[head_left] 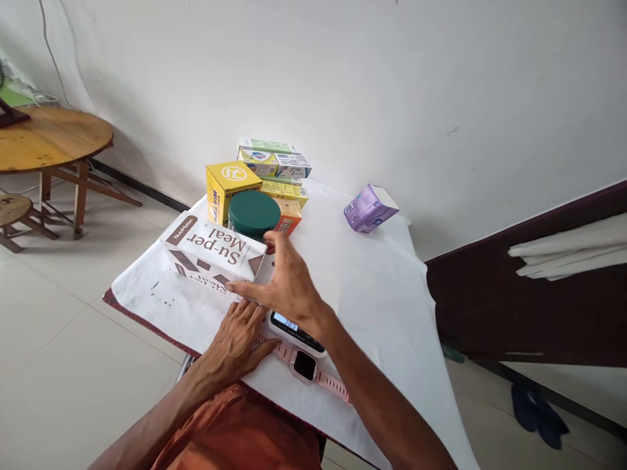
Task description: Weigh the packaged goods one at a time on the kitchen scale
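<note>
A white and brown Su-per Meal box (215,248) lies at the left of the table. My right hand (289,281) spans its near right end, thumb along the front side and fingers at the far corner. Below that hand is a white digital scale (298,338) with a lit display, partly hidden by the wrist. My left hand (240,336) rests on the cloth beside the scale, fingers stretched out. Its thumb lies by the strap of a pink smartwatch (304,367) at the front edge. Right behind the box stands a jar with a green lid (255,213).
Behind the jar are a yellow box (230,186), an orange box (290,212) and several soap boxes (274,162). A purple pack (371,207) stands at the back right. The white-covered table (392,307) meets the wall; a round wooden table (59,137) is far left.
</note>
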{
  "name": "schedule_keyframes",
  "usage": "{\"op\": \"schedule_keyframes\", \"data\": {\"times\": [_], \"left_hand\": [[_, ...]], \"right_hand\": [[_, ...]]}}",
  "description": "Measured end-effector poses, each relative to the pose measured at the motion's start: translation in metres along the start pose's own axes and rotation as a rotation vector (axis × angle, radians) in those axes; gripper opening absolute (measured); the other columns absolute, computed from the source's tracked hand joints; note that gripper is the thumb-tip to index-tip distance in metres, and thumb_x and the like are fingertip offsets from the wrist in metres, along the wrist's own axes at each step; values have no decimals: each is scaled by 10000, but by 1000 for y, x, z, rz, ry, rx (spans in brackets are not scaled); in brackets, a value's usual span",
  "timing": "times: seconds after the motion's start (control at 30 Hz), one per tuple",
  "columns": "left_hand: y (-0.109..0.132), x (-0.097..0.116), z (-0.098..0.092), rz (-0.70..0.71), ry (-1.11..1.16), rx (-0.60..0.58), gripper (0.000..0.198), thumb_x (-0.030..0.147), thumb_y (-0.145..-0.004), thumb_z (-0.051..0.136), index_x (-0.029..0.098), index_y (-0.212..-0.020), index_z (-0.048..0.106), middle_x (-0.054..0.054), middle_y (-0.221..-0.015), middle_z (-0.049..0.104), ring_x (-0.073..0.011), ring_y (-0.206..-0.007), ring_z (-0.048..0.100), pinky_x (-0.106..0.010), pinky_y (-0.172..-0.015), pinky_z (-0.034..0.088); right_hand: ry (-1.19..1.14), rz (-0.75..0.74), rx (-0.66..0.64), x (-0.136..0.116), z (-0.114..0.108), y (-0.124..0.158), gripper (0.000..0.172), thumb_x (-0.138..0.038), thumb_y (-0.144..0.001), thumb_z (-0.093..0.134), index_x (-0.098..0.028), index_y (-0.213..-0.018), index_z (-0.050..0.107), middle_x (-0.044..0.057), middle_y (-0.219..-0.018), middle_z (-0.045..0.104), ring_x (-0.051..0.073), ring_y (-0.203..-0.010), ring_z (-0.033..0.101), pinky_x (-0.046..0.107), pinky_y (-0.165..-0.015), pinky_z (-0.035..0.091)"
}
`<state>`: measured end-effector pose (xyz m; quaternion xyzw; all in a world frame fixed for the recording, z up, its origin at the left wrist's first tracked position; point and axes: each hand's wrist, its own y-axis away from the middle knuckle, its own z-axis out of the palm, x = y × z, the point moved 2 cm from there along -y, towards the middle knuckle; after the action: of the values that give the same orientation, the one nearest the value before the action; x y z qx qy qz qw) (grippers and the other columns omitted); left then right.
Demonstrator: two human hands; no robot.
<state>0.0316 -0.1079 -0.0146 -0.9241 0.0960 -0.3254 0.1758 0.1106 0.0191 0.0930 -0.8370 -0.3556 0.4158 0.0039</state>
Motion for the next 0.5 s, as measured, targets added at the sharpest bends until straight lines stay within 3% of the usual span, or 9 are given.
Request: {"op": "schedule_keyframes", "data": {"times": [0.1, 0.2, 0.37, 0.5], "left_hand": [[1, -3, 4, 20, 16, 15, 423, 393, -978, 679, 187, -1336, 590, -163, -1340, 713, -367, -1222, 662, -553, -987, 539], [1, -5, 5, 38, 20, 11, 407, 376, -964, 691, 181, -1311, 607, -164, -1322, 727, -377, -1221, 671, -568, -991, 552], [4, -4, 5, 84, 17, 62, 387, 336, -968, 674, 183, -1315, 602, -154, -1277, 744, -355, -1190, 699, -544, -986, 578], [6, -4, 6, 66, -16, 81, 308, 344, -974, 670, 193, -1240, 628, -141, -1171, 757, -336, -1079, 718, -515, -913, 595]], "right_hand": [[23, 61, 12, -2, 23, 5, 857, -533, -667, 938, -215, -1339, 511, 172, -1298, 682, 358, -1228, 657, 544, -1036, 558], [-46, 81, 24, -1, 28, 8, 776, -427, -684, 936, -232, -1306, 515, 128, -1253, 709, 317, -1162, 690, 488, -984, 591], [-161, 27, 38, -13, 15, 19, 697, -367, -679, 936, -263, -1241, 537, 58, -1168, 730, 261, -1046, 717, 425, -914, 622], [-248, 19, 88, -34, -13, 34, 702, -418, -691, 943, -277, -1249, 541, 40, -1149, 715, 222, -968, 714, 374, -835, 637]]}}
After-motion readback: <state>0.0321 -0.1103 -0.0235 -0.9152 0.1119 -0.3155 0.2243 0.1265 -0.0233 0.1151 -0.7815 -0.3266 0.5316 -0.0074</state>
